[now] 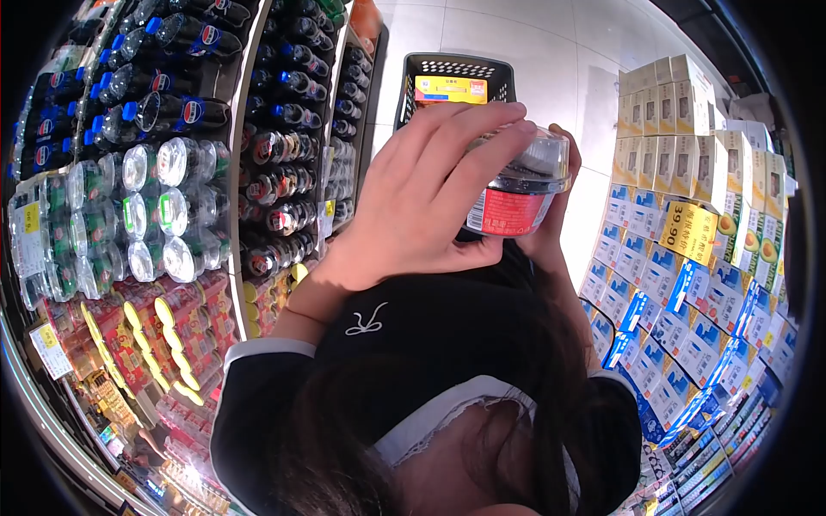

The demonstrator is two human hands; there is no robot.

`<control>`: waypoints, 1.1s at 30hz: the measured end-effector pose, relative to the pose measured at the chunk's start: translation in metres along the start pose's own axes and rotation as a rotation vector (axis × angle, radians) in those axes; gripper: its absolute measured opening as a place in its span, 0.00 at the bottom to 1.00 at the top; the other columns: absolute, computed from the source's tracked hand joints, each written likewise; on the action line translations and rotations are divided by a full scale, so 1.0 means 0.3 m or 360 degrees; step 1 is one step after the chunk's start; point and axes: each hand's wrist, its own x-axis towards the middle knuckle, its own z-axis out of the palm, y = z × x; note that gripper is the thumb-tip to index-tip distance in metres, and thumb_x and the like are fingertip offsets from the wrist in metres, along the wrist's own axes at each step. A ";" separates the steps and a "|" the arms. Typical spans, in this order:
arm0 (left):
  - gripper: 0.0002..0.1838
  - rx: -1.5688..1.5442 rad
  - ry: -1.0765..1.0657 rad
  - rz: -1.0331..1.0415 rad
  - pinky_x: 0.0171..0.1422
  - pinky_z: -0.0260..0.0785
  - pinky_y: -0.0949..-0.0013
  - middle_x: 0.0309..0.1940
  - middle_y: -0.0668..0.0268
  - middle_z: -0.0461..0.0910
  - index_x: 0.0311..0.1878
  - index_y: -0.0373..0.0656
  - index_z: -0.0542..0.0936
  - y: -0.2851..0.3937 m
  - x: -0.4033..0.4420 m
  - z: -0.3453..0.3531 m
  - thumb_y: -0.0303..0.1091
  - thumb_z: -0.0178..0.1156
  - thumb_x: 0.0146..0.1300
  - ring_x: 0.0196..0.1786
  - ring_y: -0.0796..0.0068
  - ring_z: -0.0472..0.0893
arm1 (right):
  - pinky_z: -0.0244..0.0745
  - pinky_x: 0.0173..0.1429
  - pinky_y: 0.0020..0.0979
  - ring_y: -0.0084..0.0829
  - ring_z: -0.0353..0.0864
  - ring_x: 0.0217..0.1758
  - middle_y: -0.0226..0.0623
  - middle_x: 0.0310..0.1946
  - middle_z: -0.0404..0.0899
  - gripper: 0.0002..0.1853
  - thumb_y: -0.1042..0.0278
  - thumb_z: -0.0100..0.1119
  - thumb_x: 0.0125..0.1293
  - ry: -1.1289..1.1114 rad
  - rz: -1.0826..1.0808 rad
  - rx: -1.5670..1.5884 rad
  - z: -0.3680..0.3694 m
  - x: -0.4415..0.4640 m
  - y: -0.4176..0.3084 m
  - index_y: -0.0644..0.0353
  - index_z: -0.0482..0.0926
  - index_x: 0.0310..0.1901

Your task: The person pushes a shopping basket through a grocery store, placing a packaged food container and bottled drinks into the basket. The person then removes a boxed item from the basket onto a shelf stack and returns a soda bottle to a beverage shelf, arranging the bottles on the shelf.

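Between both hands, in front of my chest, is a plastic food cup (pixel 516 209) with a red label, a barcode and a clear lid. My left hand (pixel 430 189) wraps its near left side, with the fingers over the lid and the thumb low by the label. My right hand (pixel 551 228) grips the cup's right side, and most of its fingers are hidden behind the cup. Just beyond the hands stands a dark shopping basket (pixel 458 62) on the floor. A yellow box (pixel 451 89) lies inside it, partly covered by my left hand.
On the left, shelves hold dark cola bottles (pixel 194 112), shrink-wrapped bottle packs (pixel 129 211) and red packs (pixel 129 340). Stacked blue-and-white cartons (pixel 658 297) rise on the right, with beige boxes (pixel 667 112) and a yellow price sign (pixel 688 230). Tiled floor (pixel 533 30) runs between them.
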 end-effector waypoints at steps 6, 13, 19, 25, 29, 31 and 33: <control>0.40 0.0068 0.0011 -0.0001 0.50 0.68 0.62 0.53 0.65 0.70 0.54 0.43 0.71 0.007 -0.008 0.000 0.36 0.64 0.27 0.48 0.60 0.72 | 0.59 0.64 0.35 0.33 0.60 0.64 0.42 0.59 0.54 0.52 0.71 0.73 0.43 0.0088 0.0195 -0.0024 0.014 -0.021 -0.008 0.59 0.42 0.62; 0.39 0.0128 -0.0013 0.0006 0.48 0.69 0.63 0.53 0.66 0.71 0.54 0.44 0.72 0.010 -0.006 0.005 0.36 0.63 0.26 0.47 0.62 0.72 | 0.59 0.65 0.36 0.34 0.59 0.64 0.43 0.60 0.54 0.52 0.68 0.73 0.44 0.0027 0.0098 -0.0100 0.008 -0.026 0.004 0.59 0.42 0.62; 0.39 0.0132 -0.0029 0.0008 0.46 0.69 0.64 0.53 0.67 0.71 0.53 0.45 0.72 0.023 0.012 0.014 0.36 0.63 0.26 0.46 0.62 0.72 | 0.59 0.65 0.36 0.34 0.59 0.64 0.43 0.60 0.54 0.52 0.67 0.73 0.44 0.0066 0.0124 -0.0033 -0.005 -0.026 -0.006 0.59 0.42 0.62; 0.35 0.0149 -0.0094 0.0040 0.51 0.68 0.61 0.51 0.63 0.73 0.53 0.43 0.74 0.047 0.040 0.038 0.41 0.63 0.34 0.48 0.60 0.74 | 0.58 0.65 0.37 0.35 0.58 0.65 0.43 0.60 0.54 0.52 0.67 0.73 0.44 0.0088 0.0246 0.0061 -0.052 -0.039 -0.026 0.59 0.41 0.63; 0.41 0.0145 -0.0128 0.0040 0.48 0.70 0.66 0.52 0.67 0.71 0.55 0.47 0.72 0.069 0.067 0.071 0.39 0.64 0.26 0.46 0.63 0.72 | 0.58 0.65 0.39 0.37 0.59 0.64 0.44 0.61 0.54 0.53 0.67 0.73 0.45 0.0049 0.0171 -0.0099 -0.108 -0.049 -0.031 0.57 0.40 0.63; 0.41 0.0148 -0.0133 0.0067 0.49 0.70 0.66 0.52 0.67 0.71 0.56 0.47 0.71 0.076 0.084 0.095 0.39 0.64 0.26 0.46 0.63 0.72 | 0.58 0.65 0.39 0.37 0.59 0.64 0.44 0.61 0.54 0.53 0.67 0.73 0.45 0.0031 0.0099 -0.0196 -0.135 -0.053 -0.033 0.56 0.40 0.64; 0.41 0.0104 -0.0120 0.0122 0.50 0.69 0.64 0.52 0.66 0.71 0.56 0.46 0.71 0.084 0.101 0.121 0.40 0.64 0.27 0.46 0.63 0.72 | 0.59 0.65 0.39 0.38 0.60 0.64 0.47 0.61 0.53 0.53 0.67 0.73 0.45 0.0076 -0.0018 -0.0159 -0.157 -0.060 -0.032 0.55 0.39 0.64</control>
